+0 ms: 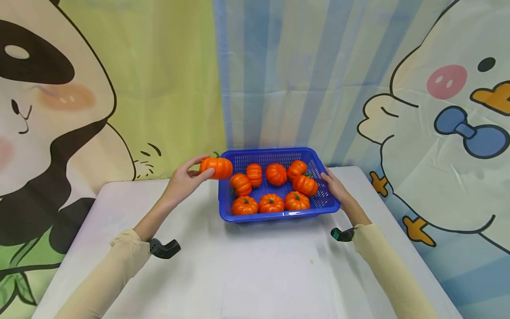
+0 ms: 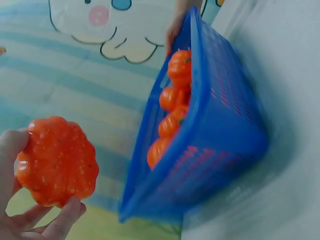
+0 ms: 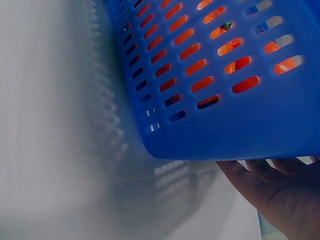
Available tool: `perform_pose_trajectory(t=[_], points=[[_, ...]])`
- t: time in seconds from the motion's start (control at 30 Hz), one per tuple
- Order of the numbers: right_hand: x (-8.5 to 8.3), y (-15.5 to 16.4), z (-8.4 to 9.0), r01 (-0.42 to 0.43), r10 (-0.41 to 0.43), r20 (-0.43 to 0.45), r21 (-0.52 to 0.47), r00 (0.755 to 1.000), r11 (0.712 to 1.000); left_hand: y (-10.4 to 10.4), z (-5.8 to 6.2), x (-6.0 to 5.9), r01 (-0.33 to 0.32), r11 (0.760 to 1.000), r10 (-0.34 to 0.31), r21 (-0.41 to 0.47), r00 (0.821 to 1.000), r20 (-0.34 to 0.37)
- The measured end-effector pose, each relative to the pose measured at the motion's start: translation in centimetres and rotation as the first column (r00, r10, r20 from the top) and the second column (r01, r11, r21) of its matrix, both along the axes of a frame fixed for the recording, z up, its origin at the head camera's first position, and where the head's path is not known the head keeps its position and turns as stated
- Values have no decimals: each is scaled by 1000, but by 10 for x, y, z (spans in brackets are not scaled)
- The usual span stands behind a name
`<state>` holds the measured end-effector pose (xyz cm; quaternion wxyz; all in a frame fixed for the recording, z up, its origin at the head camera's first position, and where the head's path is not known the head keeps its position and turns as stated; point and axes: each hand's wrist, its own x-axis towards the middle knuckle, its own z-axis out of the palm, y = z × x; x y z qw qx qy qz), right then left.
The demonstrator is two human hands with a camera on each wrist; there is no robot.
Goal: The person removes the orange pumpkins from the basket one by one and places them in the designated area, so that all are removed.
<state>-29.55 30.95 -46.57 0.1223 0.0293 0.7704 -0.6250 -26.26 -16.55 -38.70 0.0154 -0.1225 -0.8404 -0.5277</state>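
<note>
White table [image 1: 255,274], cartoon curtain [image 1: 175,88] behind: both arms [image 1: 153,219] reached forward, left hand [image 1: 185,179] pinched a pumpkin [image 1: 217,168] up by the basket [image 1: 259,152]'s left rim, right hand [image 1: 335,185] gripped its right side.

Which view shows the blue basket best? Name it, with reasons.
The head view: it looks down into the blue basket, with the pumpkins inside visible. The left wrist view shows its outer walls at a slant; the right wrist view, only part of the slotted wall.
</note>
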Motion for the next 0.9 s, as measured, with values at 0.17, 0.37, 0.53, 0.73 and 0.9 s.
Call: perform_pose_trajectory(t=[0.17,0.37,0.53,0.73,0.9], points=[[-1,0,0,1,-1,-1,20,1000,1000,-22,-10,5,-35,999,36,-14,999,25],[0,0,-2,-8,8,-10,14,1000,1000,-39,-22,9,-76,996,78,-56,996,32],[3,0,-1,-14,14,-13,16,1000,1000,-54,-29,8,-112,990,116,-88,992,42],[1,1,-1,-7,7,-17,46,1000,999,-69,-32,6,-150,983,154,-101,988,31],[0,1,-1,1,0,-17,34,1000,999,-78,-37,7,-187,976,191,-114,981,27]])
